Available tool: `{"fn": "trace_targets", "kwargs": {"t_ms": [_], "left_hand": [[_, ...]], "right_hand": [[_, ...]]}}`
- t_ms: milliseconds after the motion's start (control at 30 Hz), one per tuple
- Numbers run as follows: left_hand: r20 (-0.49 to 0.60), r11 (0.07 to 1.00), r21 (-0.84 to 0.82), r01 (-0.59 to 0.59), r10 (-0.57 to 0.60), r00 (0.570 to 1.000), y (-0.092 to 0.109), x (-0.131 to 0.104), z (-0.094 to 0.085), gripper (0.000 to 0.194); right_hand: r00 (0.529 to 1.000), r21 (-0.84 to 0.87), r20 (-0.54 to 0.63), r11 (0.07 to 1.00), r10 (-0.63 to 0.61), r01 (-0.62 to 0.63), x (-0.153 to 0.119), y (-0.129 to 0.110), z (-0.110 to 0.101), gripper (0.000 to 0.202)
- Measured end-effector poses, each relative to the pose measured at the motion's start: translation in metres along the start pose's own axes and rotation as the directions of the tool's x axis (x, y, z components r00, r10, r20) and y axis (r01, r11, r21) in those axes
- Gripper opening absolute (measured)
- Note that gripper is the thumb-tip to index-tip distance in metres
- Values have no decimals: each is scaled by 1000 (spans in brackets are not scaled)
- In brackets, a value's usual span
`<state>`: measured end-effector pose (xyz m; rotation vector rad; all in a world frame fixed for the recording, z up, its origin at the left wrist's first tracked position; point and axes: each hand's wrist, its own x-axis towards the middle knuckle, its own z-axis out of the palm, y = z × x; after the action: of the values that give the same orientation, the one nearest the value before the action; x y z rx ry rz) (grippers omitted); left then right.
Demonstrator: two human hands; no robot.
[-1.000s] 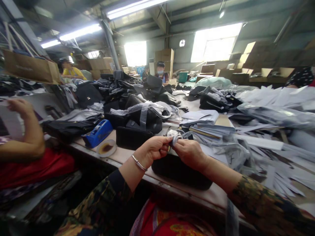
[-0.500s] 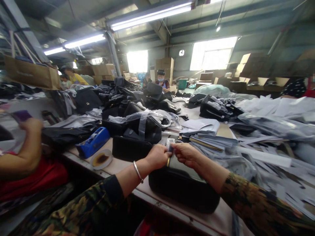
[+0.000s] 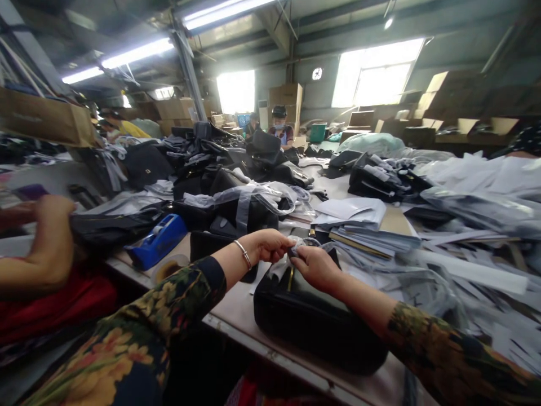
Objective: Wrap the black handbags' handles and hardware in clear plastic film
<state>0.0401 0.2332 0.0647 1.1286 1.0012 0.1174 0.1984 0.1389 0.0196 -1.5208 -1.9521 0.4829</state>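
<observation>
A black handbag [image 3: 316,324] with a gold zip [image 3: 291,279] lies on the table in front of me. Over its top, my left hand [image 3: 274,246] pinches one end of a whitish, see-through wrapping [image 3: 299,242]. My right hand [image 3: 318,268] is closed on the same wrapping, thumb towards the left hand, just above the bag. Whether a strap or handle runs inside the wrapping I cannot tell. Part of a white sheet [image 3: 279,269] hangs beneath the hands on the bag's left side.
Left of the bag are a blue tape dispenser [image 3: 158,241], a tape roll [image 3: 169,267] and another black bag [image 3: 205,245]. Behind are heaped black bags [image 3: 220,180]; paper sheets [image 3: 359,220] and plastic lie to the right. A co-worker's arm [image 3: 51,242] is at far left.
My left hand has risen slightly and turned flatter, while my right hand has turned over the wrapping. A white sheet now shows below them. The co-worker's arm has shifted, and my view has tilted slightly.
</observation>
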Motion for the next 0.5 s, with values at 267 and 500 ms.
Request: {"fn": "trace_targets", "kwargs": {"t_ms": [267, 500], "left_hand": [[-203, 936, 281, -213, 275, 940, -29, 7, 16, 32], [-219, 657, 729, -192, 489, 844, -37, 9, 33, 17]], "right_hand": [[766, 554, 466, 529, 442, -643, 15, 9, -14, 40], [656, 633, 494, 282, 570, -721, 27, 7, -5, 36]]}}
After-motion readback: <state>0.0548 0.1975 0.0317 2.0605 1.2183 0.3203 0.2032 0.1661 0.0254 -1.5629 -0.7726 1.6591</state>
